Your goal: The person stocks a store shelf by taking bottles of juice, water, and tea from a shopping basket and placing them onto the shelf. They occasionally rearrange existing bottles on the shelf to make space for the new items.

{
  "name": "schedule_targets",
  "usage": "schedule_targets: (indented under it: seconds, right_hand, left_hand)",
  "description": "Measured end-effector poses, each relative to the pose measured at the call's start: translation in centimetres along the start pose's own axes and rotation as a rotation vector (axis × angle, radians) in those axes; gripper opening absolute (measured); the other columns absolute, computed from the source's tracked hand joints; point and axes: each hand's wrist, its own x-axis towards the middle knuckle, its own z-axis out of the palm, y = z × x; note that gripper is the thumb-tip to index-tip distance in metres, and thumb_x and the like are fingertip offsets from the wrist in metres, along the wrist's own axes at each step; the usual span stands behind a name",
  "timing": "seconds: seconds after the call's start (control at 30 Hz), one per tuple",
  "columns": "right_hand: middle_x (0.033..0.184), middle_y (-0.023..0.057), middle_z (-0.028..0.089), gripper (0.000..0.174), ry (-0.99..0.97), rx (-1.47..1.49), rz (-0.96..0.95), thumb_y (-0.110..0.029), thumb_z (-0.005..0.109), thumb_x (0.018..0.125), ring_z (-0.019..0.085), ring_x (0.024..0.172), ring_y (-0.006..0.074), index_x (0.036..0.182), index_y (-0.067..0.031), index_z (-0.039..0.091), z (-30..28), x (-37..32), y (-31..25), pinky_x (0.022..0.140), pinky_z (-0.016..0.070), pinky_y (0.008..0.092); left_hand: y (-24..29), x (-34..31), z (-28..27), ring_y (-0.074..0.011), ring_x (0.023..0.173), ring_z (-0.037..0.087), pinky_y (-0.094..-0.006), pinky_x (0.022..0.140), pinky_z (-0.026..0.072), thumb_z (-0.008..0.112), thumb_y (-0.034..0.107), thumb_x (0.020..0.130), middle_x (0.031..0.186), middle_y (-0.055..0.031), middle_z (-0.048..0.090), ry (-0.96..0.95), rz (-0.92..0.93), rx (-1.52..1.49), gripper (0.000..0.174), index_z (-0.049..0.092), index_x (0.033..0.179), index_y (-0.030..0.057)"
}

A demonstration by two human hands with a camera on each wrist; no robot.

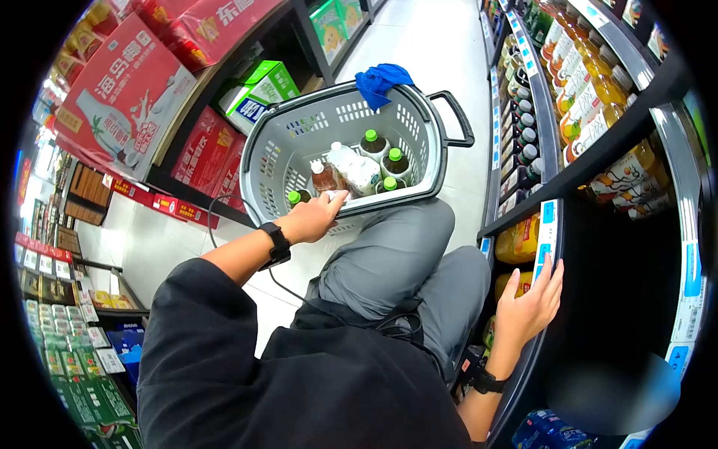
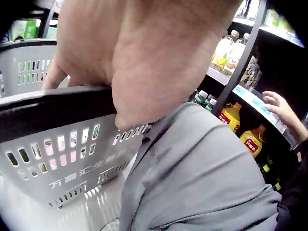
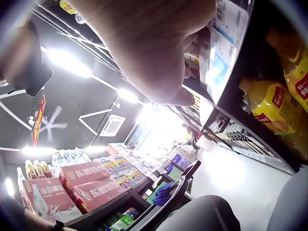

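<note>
Grey basket [image 1: 299, 150], four green-capped bottles [image 1: 395, 162]; left hand [image 1: 313, 219] grips rim [image 2: 57, 108], right hand [image 1: 527, 308], straight-fingered, touches shelf edge [image 1: 548, 224].

Red cartons [image 1: 123, 93] are on the left side; a ceiling fan [image 3: 49, 125] is hanging near bright lamps [image 3: 70, 63].

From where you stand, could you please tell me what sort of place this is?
Most likely a supermarket aisle: a shopping basket holding bottles, shelf price labels and stacked red cartons suggest it.
</note>
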Motion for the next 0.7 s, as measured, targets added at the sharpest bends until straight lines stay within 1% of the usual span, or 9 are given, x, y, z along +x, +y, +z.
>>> schedule_targets:
  seconds: [0.1,0.17,0.3,0.37,0.47,0.57,0.6,0.63,0.7]
  right_hand:
    - [0.139,0.0181,0.047,0.058,-0.023,0.016,0.009,-0.015,0.071,0.080,0.050,0.123,0.0357,0.133,-0.0067,0.049,-0.3,0.1,-0.3,0.100,0.0405,0.0443]
    - [0.139,0.0182,0.046,0.058,-0.024,0.005,0.013,-0.014,0.071,0.080,0.050,0.123,0.0357,0.133,-0.0068,0.049,-0.1,0.4,-0.4,0.100,0.0406,0.0443]
    - [0.140,0.0179,0.046,0.056,-0.025,-0.075,0.006,-0.014,0.070,0.081,0.050,0.123,0.0355,0.132,-0.0064,0.050,0.1,0.3,-0.6,0.099,0.0416,0.0436]
    - [0.140,0.0178,0.047,0.054,-0.019,-0.087,0.007,-0.013,0.069,0.081,0.051,0.123,0.0352,0.132,-0.0062,0.051,0.4,0.4,-0.4,0.098,0.0425,0.0431]
    - [0.137,0.0166,0.051,0.051,0.052,-0.189,-0.029,-0.012,0.068,0.083,0.055,0.118,0.0330,0.130,-0.0062,0.053,1.1,0.4,-0.1,0.092,0.0467,0.0404]
    - [0.135,0.0139,0.054,0.048,0.089,-0.166,0.022,-0.011,0.068,0.083,0.057,0.116,0.0314,0.128,-0.0064,0.055,1.7,0.6,-0.1,0.091,0.0472,0.0392]
    - [0.132,0.0118,0.057,0.043,0.128,-0.176,0.032,-0.010,0.067,0.083,0.059,0.113,0.0297,0.125,-0.0065,0.057,2.0,0.7,-0.1,0.090,0.0478,0.0381]
    - [0.129,0.0118,0.060,0.040,0.163,-0.198,0.023,-0.009,0.066,0.084,0.061,0.110,0.0289,0.123,-0.0062,0.059,2.2,0.6,0.3,0.087,0.0485,0.0365]
    - [0.125,0.0112,0.063,0.035,0.217,-0.239,0.007,-0.009,0.065,0.085,0.063,0.107,0.0282,0.119,-0.0052,0.061,2.7,0.8,0.1,0.085,0.0490,0.0349]
  left_hand:
    - [-0.2,-0.1,-0.7,-0.0414,0.092,0.061,-0.0483,0.074,0.0512,0.064,0.018,0.088,0.109,-0.0254,0.054,-0.042,0.000,0.000,0.072,0.022,0.145,0.0063]
    - [-0.5,0.1,-0.9,-0.0420,0.093,0.063,-0.0495,0.071,0.0525,0.062,0.018,0.088,0.116,-0.0277,0.053,-0.091,0.015,0.026,0.066,0.024,0.140,0.0059]
    - [-0.7,0.3,-1.4,-0.0407,0.090,0.062,-0.0478,0.072,0.0520,0.063,0.022,0.089,0.107,-0.0245,0.056,-0.169,0.023,0.142,0.073,0.021,0.146,0.0058]
    - [-0.5,0.9,-2.4,-0.0412,0.094,0.062,-0.0482,0.076,0.0515,0.062,0.027,0.090,0.110,-0.0251,0.056,-0.245,0.022,0.149,0.075,0.019,0.146,0.0035]
    - [-0.5,2.6,-4.6,-0.0452,0.113,0.055,-0.0459,0.095,0.0450,0.059,0.042,0.091,0.128,-0.0319,0.049,-0.571,0.028,0.038,0.083,0.013,0.146,0.0000]
    - [-1.3,7.5,-7.3,-0.0400,0.116,0.055,-0.0422,0.097,0.0433,0.049,0.056,0.094,0.127,-0.0302,0.052,-0.918,0.072,0.017,0.077,0.031,0.142,-0.0024]
    - [-1.1,8.9,-9.2,-0.0359,0.114,0.057,-0.0400,0.096,0.0434,0.046,0.056,0.096,0.123,-0.0273,0.056,-0.912,0.121,-0.080,0.068,0.046,0.133,-0.0016]
    - [-1.3,10.7,-9.8,-0.0340,0.111,0.058,-0.0394,0.094,0.0443,0.047,0.049,0.098,0.121,-0.0237,0.059,-0.937,0.147,-0.262,0.057,0.051,0.129,0.0015]
    - [-3.0,14.3,-9.4,-0.0336,0.108,0.059,-0.0402,0.091,0.0453,0.049,0.041,0.099,0.118,-0.0215,0.060,-0.793,0.184,-0.218,0.049,0.051,0.128,0.0028]
